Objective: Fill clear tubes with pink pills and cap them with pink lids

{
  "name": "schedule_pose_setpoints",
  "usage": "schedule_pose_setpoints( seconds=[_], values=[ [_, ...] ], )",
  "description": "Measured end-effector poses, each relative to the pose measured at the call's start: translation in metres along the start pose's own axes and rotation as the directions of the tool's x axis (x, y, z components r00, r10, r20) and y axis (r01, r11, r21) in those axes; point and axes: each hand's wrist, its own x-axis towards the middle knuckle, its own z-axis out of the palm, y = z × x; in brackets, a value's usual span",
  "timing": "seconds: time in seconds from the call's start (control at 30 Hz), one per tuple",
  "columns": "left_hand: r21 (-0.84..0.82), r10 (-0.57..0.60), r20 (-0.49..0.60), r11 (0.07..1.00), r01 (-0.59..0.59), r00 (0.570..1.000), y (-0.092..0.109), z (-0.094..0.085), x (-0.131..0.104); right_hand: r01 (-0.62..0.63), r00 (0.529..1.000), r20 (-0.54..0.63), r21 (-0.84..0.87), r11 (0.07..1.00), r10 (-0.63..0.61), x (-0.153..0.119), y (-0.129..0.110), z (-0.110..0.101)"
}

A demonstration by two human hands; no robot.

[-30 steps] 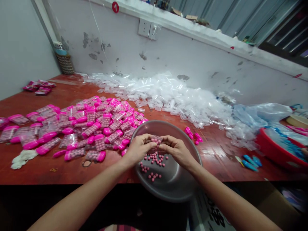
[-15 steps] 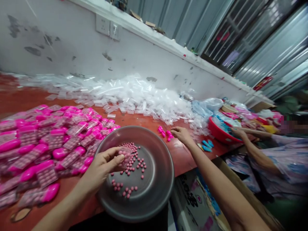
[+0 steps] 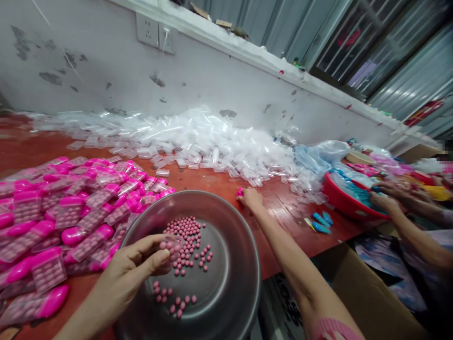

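My left hand [image 3: 145, 257] pinches a small clear plastic case [image 3: 172, 246] with pink balls inside, held over the left part of a dark metal bowl [image 3: 230, 283]. Loose pink balls [image 3: 187, 231] lie on the bowl's floor, most of them in a cluster at the upper left. Beyond the bowl's right rim, my right hand [image 3: 252, 199] is on the table with its fingers curled around bright pink plastic caps [image 3: 239, 192]. The hand hides most of these caps.
Filled cases with pink caps [image 3: 71, 212] are heaped at left. Empty clear cases [image 3: 198, 137] pile along the wall. To the right are blue pieces [image 3: 321, 223], a red basin [image 3: 343, 200] and a co-worker's hands [image 3: 385, 200]. A cardboard box [image 3: 357, 288] stands below the table edge.
My right hand has moved left over the pink caps, closing its fingers and covering most of them. My left hand still holds the filled case. The view has shifted slightly.
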Motion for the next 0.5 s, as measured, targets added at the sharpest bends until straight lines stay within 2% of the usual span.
schedule_pose_setpoints(
  seconds=[0.1,0.2,0.3,0.37,0.43,0.5],
  values=[
    [0.016,0.014,-0.003,1.0,-0.014,1.0,-0.001,0.0,-0.001,0.001,1.0,-0.01,-0.019,1.0,-0.001,0.0,-0.003,0.003],
    [0.016,0.046,0.007,0.999,-0.046,0.999,-0.003,-0.001,-0.002,0.028,0.998,-0.048,0.02,0.999,-0.027,-0.011,-0.003,-0.003],
    [-0.027,0.072,0.031,0.997,-0.071,0.997,-0.003,-0.001,-0.004,0.046,0.997,-0.066,0.098,0.994,-0.04,-0.031,-0.004,-0.022],
    [-0.092,0.078,0.049,0.993,-0.073,0.996,-0.001,0.001,-0.004,0.112,0.991,-0.095,0.235,0.965,-0.092,-0.051,-0.011,-0.042],
    [-0.181,0.076,0.076,0.982,-0.061,0.994,0.002,0.003,-0.004,0.274,0.96,-0.18,0.449,0.85,-0.215,-0.079,-0.028,-0.065],
    [-0.264,0.079,0.099,0.963,-0.05,0.992,0.004,0.007,-0.004,0.46,0.887,-0.257,0.56,0.689,-0.383,-0.111,-0.055,-0.084]
  ],
)
